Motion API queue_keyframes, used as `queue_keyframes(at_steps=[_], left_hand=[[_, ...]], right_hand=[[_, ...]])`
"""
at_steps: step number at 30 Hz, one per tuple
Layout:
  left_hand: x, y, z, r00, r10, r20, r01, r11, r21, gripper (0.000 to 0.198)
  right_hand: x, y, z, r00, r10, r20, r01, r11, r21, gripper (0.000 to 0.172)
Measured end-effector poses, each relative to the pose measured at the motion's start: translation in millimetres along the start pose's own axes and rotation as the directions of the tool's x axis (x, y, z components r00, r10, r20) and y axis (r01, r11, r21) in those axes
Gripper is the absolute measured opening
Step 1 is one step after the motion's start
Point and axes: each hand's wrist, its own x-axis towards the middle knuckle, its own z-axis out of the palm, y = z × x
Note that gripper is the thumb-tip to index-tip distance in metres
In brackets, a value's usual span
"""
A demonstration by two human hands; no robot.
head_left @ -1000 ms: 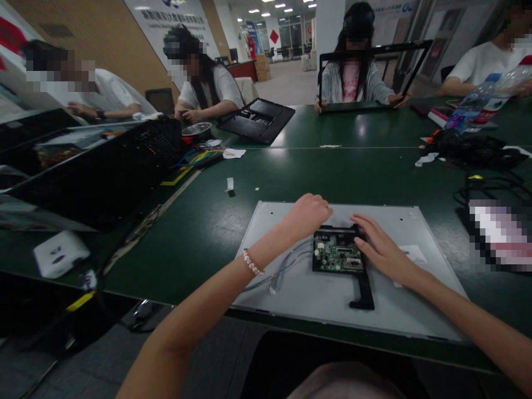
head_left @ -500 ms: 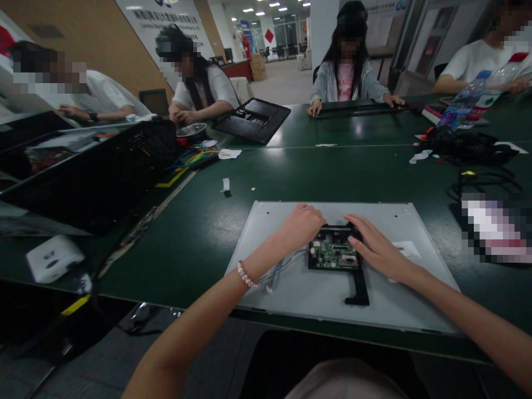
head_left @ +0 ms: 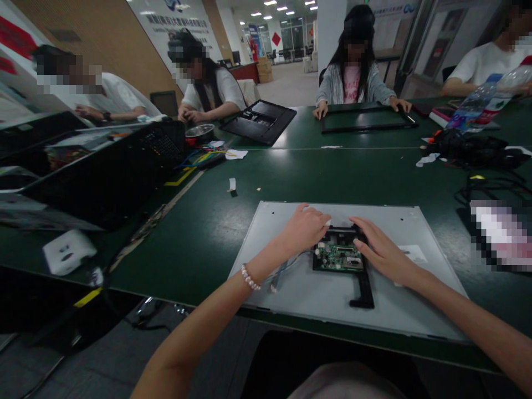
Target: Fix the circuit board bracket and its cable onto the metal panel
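A grey metal panel point(head_left: 266, 244) lies flat near the table's front edge. On it sits a black plastic bracket point(head_left: 366, 288) around a green circuit board point(head_left: 338, 256), with thin cables running off its left side. My left hand point(head_left: 305, 227) is at the bracket's upper left corner, its fingers bent together; what they grip is too small to make out. Against the bracket's upper right side rests my right hand point(head_left: 378, 246), thumb and fingers apart, holding nothing.
A large black casing point(head_left: 108, 177) stands at the left, near a white box point(head_left: 68, 252). Black cables point(head_left: 469, 152), bottles point(head_left: 477, 105) and a phone point(head_left: 501, 233) are at the right. Across the table, a person holds a black frame point(head_left: 369, 130) beside a black cover point(head_left: 264, 122).
The view has shifted slightly, so most things appear a little further right. Across the table, the black frame has tilted down flatter. My hands keep nearly the same places on the bracket.
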Motion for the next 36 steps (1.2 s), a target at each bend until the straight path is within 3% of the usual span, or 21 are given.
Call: queue_keyframes(at_steps=[4,6,8,11,14,16,18,23,27,31,33,36], left_hand=[[-3,-20,-6.3,0.999,-0.027,-0.037,0.024,0.997,-0.078,0.034],[-6,-45,-10.5,0.994,-0.085,-0.073,0.075,0.989,-0.131,0.033],[-12,-80,-13.4,0.968,-0.221,-0.12,0.203,0.968,-0.147,0.033],[-29,-141,-13.8,0.863,-0.473,-0.177,0.459,0.881,-0.115,0.033],[-51,-192,-10.3,0.692,-0.669,-0.27,0.672,0.734,-0.098,0.039],[-65,-216,-6.5,0.595,-0.765,-0.246,0.769,0.631,-0.104,0.045],[-74,-230,-1.9,0.539,-0.822,-0.184,0.82,0.562,-0.106,0.049],[-83,-244,10.4,0.462,-0.877,-0.134,0.875,0.475,-0.094,0.045],[-83,-249,15.2,0.446,-0.882,-0.153,0.883,0.462,-0.084,0.035],[-78,-241,8.7,0.466,-0.867,-0.174,0.875,0.481,-0.051,0.033],[-74,-228,1.5,0.505,-0.843,-0.186,0.858,0.513,0.006,0.033],[-70,-192,-10.6,0.651,-0.741,-0.163,0.759,0.636,0.14,0.034]], right_hand=[[-1,-1,0,1.0,0.007,-0.013,-0.007,1.0,0.015,0.052],[-1,-2,0,1.0,0.012,-0.017,-0.011,1.0,0.022,0.053],[-1,-2,1,1.0,0.017,-0.018,-0.016,0.999,0.029,0.053],[-1,-1,1,1.0,0.021,-0.021,-0.02,0.999,0.032,0.053],[-2,0,2,0.999,0.024,-0.021,-0.024,0.999,0.031,0.052],[-2,0,3,0.999,0.023,-0.022,-0.023,0.999,0.028,0.052],[-2,1,3,1.0,0.02,-0.024,-0.019,1.0,0.022,0.052],[-1,0,3,1.0,0.015,-0.024,-0.014,1.0,0.02,0.052],[-1,-1,2,0.999,0.008,-0.031,-0.008,1.0,0.016,0.051],[-1,1,2,0.999,-0.004,-0.035,0.004,1.0,0.016,0.051],[-1,2,2,1.0,-0.003,-0.027,0.004,1.0,0.015,0.052],[-1,2,2,1.0,-0.009,-0.012,0.009,1.0,0.008,0.052]])
